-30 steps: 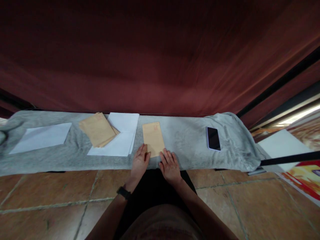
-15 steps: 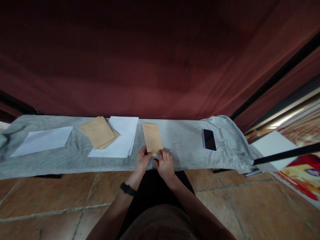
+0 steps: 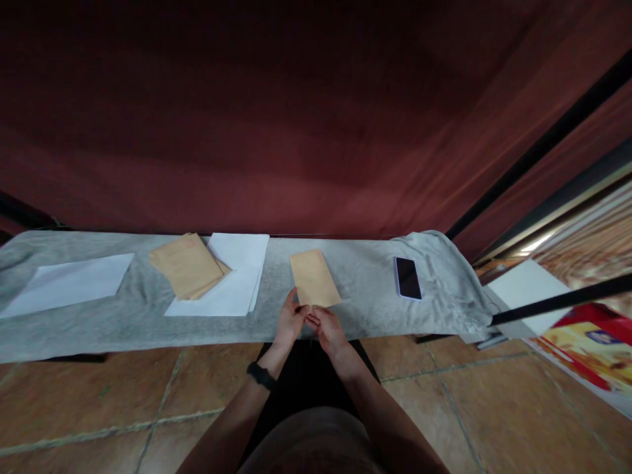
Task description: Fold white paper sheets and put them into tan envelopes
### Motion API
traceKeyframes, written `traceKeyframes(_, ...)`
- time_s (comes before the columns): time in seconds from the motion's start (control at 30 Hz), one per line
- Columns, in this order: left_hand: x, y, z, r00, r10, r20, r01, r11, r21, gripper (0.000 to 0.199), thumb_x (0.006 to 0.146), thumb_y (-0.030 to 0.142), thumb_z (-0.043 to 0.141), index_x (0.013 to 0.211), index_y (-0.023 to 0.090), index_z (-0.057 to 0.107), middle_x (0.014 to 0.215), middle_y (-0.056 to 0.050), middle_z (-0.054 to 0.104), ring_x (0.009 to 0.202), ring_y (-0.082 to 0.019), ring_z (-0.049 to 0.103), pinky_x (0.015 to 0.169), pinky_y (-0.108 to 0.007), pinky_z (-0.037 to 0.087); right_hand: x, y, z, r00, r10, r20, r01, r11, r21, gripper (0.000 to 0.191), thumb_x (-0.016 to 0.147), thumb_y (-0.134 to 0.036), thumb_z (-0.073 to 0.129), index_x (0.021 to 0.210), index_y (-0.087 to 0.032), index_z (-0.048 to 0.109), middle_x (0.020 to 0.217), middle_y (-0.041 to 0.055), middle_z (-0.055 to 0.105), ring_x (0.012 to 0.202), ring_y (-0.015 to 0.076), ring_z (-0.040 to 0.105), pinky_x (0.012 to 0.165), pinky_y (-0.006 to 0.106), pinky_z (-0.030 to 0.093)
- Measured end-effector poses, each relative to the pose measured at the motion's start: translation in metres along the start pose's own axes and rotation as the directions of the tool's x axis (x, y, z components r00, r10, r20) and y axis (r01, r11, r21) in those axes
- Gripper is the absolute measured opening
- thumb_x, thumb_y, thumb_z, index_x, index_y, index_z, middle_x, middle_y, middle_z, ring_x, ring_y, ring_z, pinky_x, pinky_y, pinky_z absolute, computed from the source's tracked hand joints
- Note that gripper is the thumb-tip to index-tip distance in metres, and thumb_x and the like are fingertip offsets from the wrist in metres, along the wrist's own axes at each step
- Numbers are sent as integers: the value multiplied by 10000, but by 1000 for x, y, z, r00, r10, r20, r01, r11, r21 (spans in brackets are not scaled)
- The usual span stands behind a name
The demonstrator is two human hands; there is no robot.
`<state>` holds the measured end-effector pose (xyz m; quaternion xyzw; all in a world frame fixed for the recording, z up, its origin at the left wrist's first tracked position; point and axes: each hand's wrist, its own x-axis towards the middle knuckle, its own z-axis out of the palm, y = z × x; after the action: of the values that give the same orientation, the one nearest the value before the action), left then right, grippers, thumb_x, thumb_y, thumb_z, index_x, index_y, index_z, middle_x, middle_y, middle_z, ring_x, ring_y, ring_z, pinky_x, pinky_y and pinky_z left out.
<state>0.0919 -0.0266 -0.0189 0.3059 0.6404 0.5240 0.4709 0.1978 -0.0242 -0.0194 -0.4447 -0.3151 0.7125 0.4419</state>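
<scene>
A brown paper envelope [image 3: 315, 276] lies on the grey cloth in front of me, its near edge at my fingers. My left hand [image 3: 291, 320] pinches that near edge from the left, a dark band on its wrist. From the right, my right hand [image 3: 326, 328] has its fingers closed on the same edge, and the fingertips of both hands meet there. A stack of brown envelopes [image 3: 190, 266] rests to the left, partly over white paper sheets [image 3: 237, 289].
Another white sheet [image 3: 69, 283] lies at the far left of the cloth-covered table [image 3: 365, 316]. A phone [image 3: 408, 278] with a dark screen is on the right. Black bars [image 3: 567, 297] and a white panel [image 3: 528, 289] stand beyond the right end. A dark red curtain [image 3: 296, 131] hangs behind.
The envelope has turned so its far end points more to the left, and it lies slightly further right. My hands have come closer together at its near edge.
</scene>
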Motion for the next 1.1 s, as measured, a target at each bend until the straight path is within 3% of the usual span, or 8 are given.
traceKeyframes(0.2,11,12,-26,999,-25,42,12,956,293,751,755,135,627,1480,107,434,575,77,601,509,-130,560,545,-234,443,-9,-6,-15,962,236,137,-219,968,-126,291,838,-426,646,899,-149,711,895,114,778,780,218,742,774,378,611)
traceKeyframes(0.3,12,15,-36,995,-44,85,-2,875,483,703,824,123,555,1511,134,407,617,63,624,532,-137,588,569,-241,462,-15,-12,-30,991,71,112,-8,876,-483,327,945,-406,520,1026,-175,736,1010,110,781,839,230,745,793,394,615)
traceKeyframes(0.37,8,14,-37,997,2,81,-51,792,609,660,859,126,539,1507,153,420,740,17,689,639,-156,653,647,-261,504,-18,-14,-39,958,-205,201,287,644,-709,362,1002,-353,438,1180,-204,717,1188,108,749,1072,251,714,972,438,567)
traceKeyframes(0.43,3,10,-36,992,109,68,-123,653,747,598,881,135,531,1475,162,472,918,-53,731,803,-194,699,755,-301,535,-19,-12,-48,846,-367,387,502,302,-810,395,1025,-299,429,1350,-214,637,1401,100,646,1311,250,590,1154,468,433)
traceKeyframes(0.5,0,7,-32,962,257,92,-208,472,857,520,915,174,516,1435,163,528,1109,-123,717,994,-246,694,884,-365,538,-19,-8,-56,757,-377,535,584,23,-811,438,1032,-289,459,1451,-202,552,1527,98,532,1422,246,484,1226,480,334)
traceKeyframes(0.6,4,3,-21,865,430,258,-384,237,892,469,995,284,451,1442,168,535,1397,-170,603,1310,-299,557,1087,-443,452,-19,2,-63,706,-359,611,583,-196,-789,483,1042,-328,480,1505,-192,485,1579,94,459,1459,239,436,1246,473,289)
traceKeyframes(0.8,53,0,8,780,343,524,-561,11,828,531,1047,361,327,1538,186,429,1641,-104,367,1535,-287,288,1246,-501,246,-17,7,-65,693,-366,621,560,-271,-783,538,1049,-423,482,1537,-201,436,1583,68,451,1453,238,442,1259,463,253)
traceKeyframes(1.1,131,23,42,786,329,523,-558,15,829,635,1046,460,270,1584,127,326,1658,-107,317,1558,-250,229,1280,-486,140,-21,-3,-59,722,-320,613,560,-250,-790,574,1058,-309,452,1603,-219,296,1627,59,375,1476,227,407,1263,458,238)
